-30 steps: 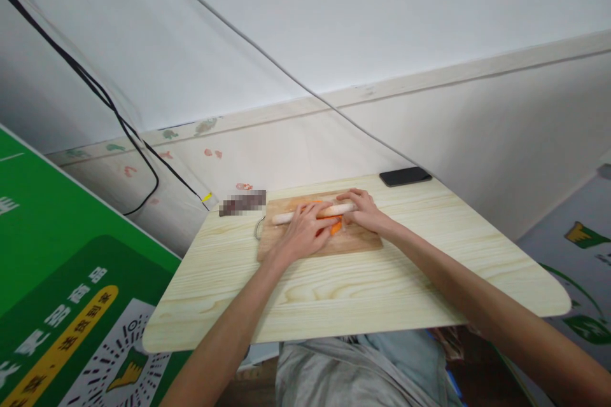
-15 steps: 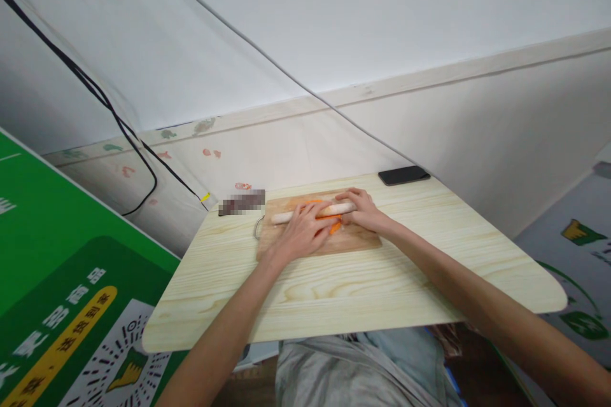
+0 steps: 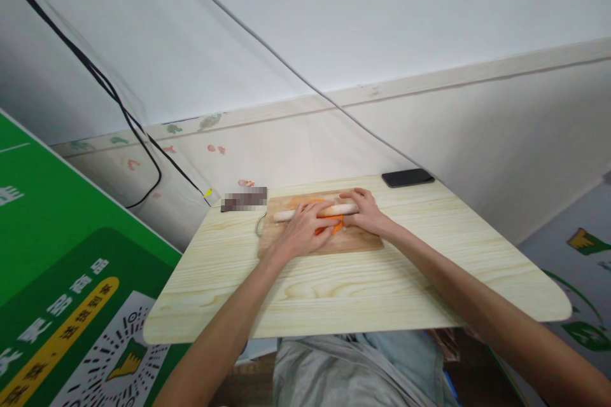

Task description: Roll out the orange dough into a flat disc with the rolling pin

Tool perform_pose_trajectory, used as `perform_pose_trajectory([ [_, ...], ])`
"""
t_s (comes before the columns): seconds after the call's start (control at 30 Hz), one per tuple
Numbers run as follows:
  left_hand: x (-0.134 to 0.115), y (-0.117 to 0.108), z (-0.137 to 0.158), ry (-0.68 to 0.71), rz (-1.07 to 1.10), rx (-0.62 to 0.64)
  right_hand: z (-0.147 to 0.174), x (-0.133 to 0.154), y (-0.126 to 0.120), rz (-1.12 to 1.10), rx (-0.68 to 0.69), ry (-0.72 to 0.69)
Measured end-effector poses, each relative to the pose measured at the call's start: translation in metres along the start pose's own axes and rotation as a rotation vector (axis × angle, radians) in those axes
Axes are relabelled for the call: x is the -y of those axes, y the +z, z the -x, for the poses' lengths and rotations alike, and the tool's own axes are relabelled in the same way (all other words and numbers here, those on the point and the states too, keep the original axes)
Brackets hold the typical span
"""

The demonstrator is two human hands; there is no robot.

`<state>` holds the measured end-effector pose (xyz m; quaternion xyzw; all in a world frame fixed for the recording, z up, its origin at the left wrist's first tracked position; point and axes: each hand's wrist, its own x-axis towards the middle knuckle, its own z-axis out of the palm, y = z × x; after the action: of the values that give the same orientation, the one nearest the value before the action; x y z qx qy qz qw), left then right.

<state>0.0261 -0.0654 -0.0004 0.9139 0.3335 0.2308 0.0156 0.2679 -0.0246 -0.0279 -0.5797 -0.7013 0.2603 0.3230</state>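
A pale wooden rolling pin (image 3: 285, 215) lies across a flat piece of orange dough or clay (image 3: 338, 225) on a wooden cutting board (image 3: 356, 244). My left hand (image 3: 306, 233) rests over the pin's middle with its fingers curled across it. On the pin's right end sits my right hand (image 3: 368, 212), thumb on the near side and fingers on the far side. Much of the orange piece is hidden beneath the pin and my left hand, so its outline cannot be fully seen.
The board, with a metal handle (image 3: 260, 225) at its left, lies on a light wood-grain table (image 3: 324, 299). A black phone (image 3: 408, 178) lies at the back right. A blurred-out dark item (image 3: 244, 199) is behind the board's left. Cables (image 3: 119, 102) hang along the wall.
Both hands stay on the rolling pin in nearly the same place on the board. Slightly more orange shows between the hands on the near side. The camera view has shifted a little.
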Motion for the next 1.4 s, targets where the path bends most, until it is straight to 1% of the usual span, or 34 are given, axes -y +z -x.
perform_pose_trajectory([
  [0.1, -0.0008, -0.0017, -0.0014, -0.013, 0.012, 0.025, 0.0003, 0.0001, 0.0012, 0.026, -0.001, 0.022],
  [0.23, -0.0003, -0.0023, -0.0018, -0.015, 0.019, 0.041, 0.0006, -0.0005, 0.0014, 0.04, -0.002, -0.007],
  [0.5, 0.0011, -0.0012, 0.0002, -0.014, 0.047, -0.023, 0.004, -0.0017, -0.0015, -0.039, 0.044, 0.012],
  [0.87, -0.001, -0.0064, -0.0005, -0.002, 0.038, 0.038, 0.0037, -0.0062, 0.0074, 0.002, -0.028, 0.014],
  [1.0, -0.0017, -0.0079, 0.0, -0.02, 0.04, 0.03, 0.003, -0.0092, 0.005, -0.007, -0.009, -0.005],
  [1.13, -0.0011, -0.007, 0.001, -0.015, 0.047, 0.004, 0.0033, -0.0088, 0.0024, 0.0, 0.011, 0.012],
  [1.4, -0.0017, -0.0061, 0.001, 0.0, 0.039, 0.018, 0.0066, -0.0081, 0.0082, 0.032, -0.036, -0.003],
])
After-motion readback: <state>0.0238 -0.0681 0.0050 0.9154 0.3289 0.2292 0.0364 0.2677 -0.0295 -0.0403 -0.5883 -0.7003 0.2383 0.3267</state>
